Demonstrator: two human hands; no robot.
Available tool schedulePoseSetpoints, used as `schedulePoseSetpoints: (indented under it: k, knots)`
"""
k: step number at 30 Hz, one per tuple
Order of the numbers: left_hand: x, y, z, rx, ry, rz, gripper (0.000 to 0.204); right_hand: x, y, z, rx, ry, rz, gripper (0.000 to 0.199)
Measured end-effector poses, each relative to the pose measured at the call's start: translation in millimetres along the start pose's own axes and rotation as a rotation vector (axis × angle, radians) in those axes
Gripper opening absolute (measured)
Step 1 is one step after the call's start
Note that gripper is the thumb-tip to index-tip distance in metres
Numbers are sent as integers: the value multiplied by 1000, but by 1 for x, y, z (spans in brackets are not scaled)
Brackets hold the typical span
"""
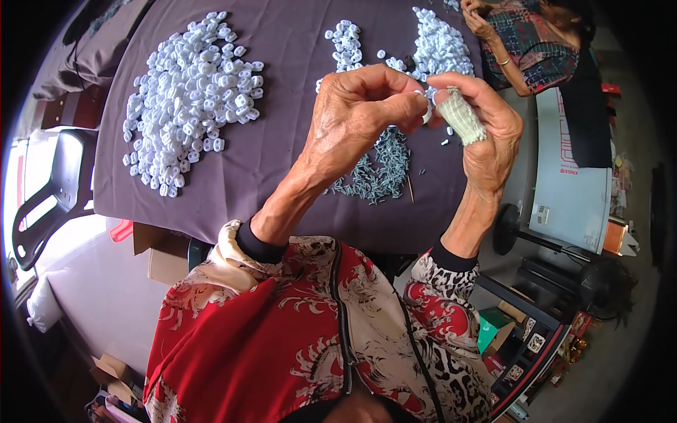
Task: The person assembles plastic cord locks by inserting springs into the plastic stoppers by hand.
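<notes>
My left hand (370,106) and my right hand (490,130) meet above the cloth-covered table, fingertips pinched close together. A small white plastic piece (427,111) shows between them, mostly covered by the fingers. On my right thumb sits a pale green knitted finger cover (462,118). Below the hands lies a heap of small grey-green screws (381,169), with a thin stick (411,189) beside it. Beyond them are a small group of white plastic parts (345,44) and a pile of smaller white pieces (443,46).
A large heap of white plastic parts (194,99) covers the left of the dark tablecloth (282,42). Another person (529,46) sits at the far right corner. A dark chair (67,176) stands at the left, a white panel (568,190) at the right, and a cardboard box (169,261) below the table edge.
</notes>
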State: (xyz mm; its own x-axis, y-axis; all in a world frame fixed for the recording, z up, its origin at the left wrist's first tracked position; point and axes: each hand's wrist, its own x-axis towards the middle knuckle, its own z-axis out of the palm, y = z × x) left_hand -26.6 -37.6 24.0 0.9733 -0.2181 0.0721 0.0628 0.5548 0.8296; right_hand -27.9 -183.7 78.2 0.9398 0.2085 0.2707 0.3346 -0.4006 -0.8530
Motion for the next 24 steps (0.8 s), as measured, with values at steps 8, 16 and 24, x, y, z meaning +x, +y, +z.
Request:
schedulePoseSetpoints:
  k: [8, 16, 24]
  knots:
    - [0, 0, 1, 65, 9, -8, 11, 2, 8, -2, -33, -17, -75, 9]
    - [-1, 0, 0, 98, 12, -8, 13, 2, 5, 3, -167, -11, -95, 6]
    - [5, -2, 0, -91, -31, -32, 15, 2, 7, 1, 44, 37, -4, 17]
